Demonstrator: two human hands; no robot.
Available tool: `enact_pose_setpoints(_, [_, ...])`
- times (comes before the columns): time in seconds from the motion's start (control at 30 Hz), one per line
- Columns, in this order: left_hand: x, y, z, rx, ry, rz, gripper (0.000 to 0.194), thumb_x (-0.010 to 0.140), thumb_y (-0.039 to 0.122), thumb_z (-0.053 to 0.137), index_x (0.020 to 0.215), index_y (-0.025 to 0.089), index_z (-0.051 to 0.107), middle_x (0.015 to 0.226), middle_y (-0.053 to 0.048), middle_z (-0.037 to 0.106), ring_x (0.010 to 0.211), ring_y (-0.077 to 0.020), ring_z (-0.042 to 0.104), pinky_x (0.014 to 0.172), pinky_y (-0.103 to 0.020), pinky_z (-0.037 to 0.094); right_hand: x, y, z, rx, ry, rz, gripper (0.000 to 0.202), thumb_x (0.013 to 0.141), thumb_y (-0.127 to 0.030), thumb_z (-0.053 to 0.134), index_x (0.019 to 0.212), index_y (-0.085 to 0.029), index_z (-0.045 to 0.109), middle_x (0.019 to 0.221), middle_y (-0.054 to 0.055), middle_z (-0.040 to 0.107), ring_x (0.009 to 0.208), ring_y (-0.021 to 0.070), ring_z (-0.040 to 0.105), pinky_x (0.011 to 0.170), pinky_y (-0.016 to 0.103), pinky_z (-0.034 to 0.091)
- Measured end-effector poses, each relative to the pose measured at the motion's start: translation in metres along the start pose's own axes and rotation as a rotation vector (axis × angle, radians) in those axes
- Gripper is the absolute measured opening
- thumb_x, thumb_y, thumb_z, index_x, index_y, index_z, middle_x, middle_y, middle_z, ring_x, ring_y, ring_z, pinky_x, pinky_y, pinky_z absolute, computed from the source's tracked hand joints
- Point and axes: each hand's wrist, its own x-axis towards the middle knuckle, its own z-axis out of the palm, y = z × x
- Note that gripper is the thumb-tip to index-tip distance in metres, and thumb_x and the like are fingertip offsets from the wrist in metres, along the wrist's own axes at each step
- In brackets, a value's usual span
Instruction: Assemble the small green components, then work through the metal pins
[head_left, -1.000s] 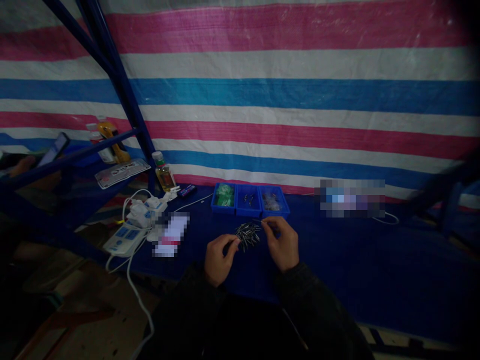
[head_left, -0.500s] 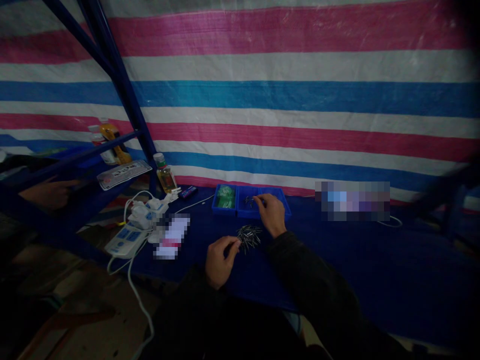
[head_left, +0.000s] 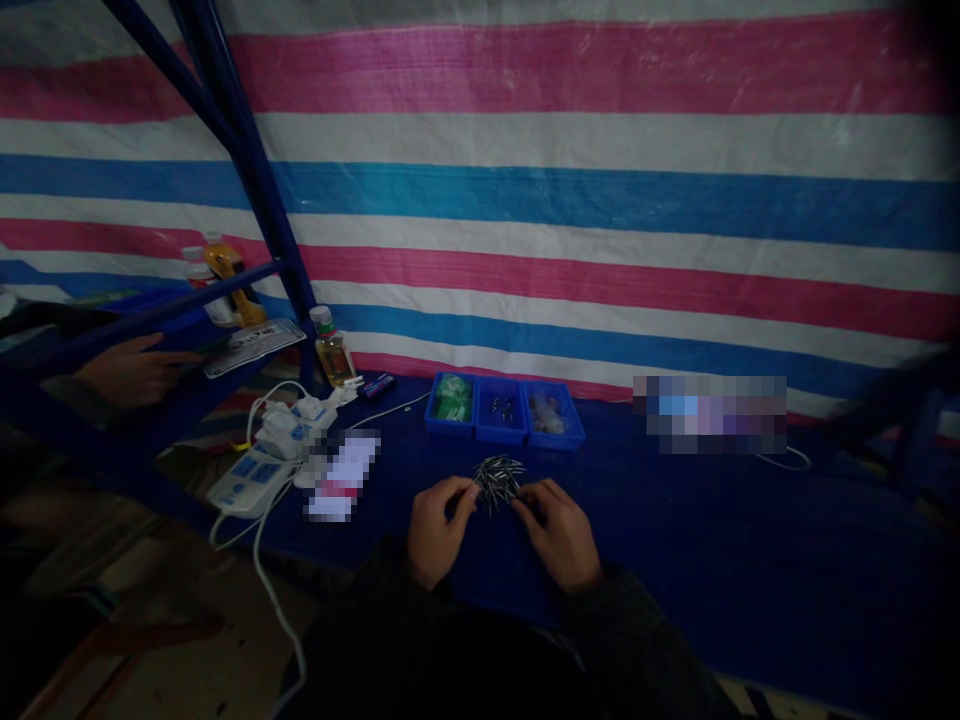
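Note:
A pile of thin metal pieces (head_left: 499, 482) lies on the dark blue table (head_left: 675, 540). At its left edge is my left hand (head_left: 438, 530), thumb and forefinger pinched together; whatever is between them is too small to name. My right hand (head_left: 561, 532) is at the pile's right edge, fingertips also pressed together, their contents not distinguishable. Behind the pile stand three joined blue trays: the left tray (head_left: 451, 426) holds green material, the middle tray (head_left: 500, 433) a few small metal pieces, and the right tray (head_left: 556, 440) small clear items.
To the left lie a power strip (head_left: 251, 482) with white cables, a pixelated phone-like item (head_left: 345, 480) and a bottle (head_left: 331, 348). Another person's hand (head_left: 139, 370) is beyond the blue frame (head_left: 259, 190). A blurred-out object (head_left: 709, 413) sits at the right.
My right hand has moved from the middle tray back toward me, to the pile's right edge. My left hand has barely moved. The other person's hand has shifted right.

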Motion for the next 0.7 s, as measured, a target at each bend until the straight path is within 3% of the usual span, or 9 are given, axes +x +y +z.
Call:
enact_pose_setpoints(0.17, [0.0,-0.001,0.001,-0.004,-0.023,0.006,0.02,0.098,0.028,0.056,0.089,0.018,0.071,0.076,-0.001,0.071,0.072,-0.0146,0.068,0.072,-0.022,0.048,0.001,-0.001,0.007,-0.095,0.012,-0.038,0.011,0.097,-0.03,0.058,0.099,-0.022,0.066,0.098,0.006,0.066,0.087,0.0218,0.065,0.078,0.033,0.051])
enact_pose_setpoints(0.4, [-0.001,0.002,0.0,0.0,-0.04,0.028,0.021,0.099,0.027,0.055,0.089,0.019,0.071,0.078,-0.002,0.072,0.073,-0.0152,0.068,0.073,-0.024,0.049,0.004,-0.002,0.008,-0.123,0.001,-0.058,0.016,0.099,-0.024,0.052,0.092,-0.022,0.067,0.093,0.006,0.066,0.085,0.0198,0.065,0.076,0.031,0.05])
enact_pose_setpoints(0.7, [-0.002,-0.004,0.002,0.023,-0.058,0.062,0.017,0.098,0.026,0.059,0.108,0.022,0.072,0.097,-0.004,0.074,0.083,-0.0167,0.068,0.079,-0.027,0.053,0.0,-0.015,-0.002,0.023,0.203,-0.036,0.014,0.098,-0.028,0.056,0.094,-0.021,0.067,0.094,0.006,0.067,0.078,0.0186,0.063,0.073,0.031,0.05])
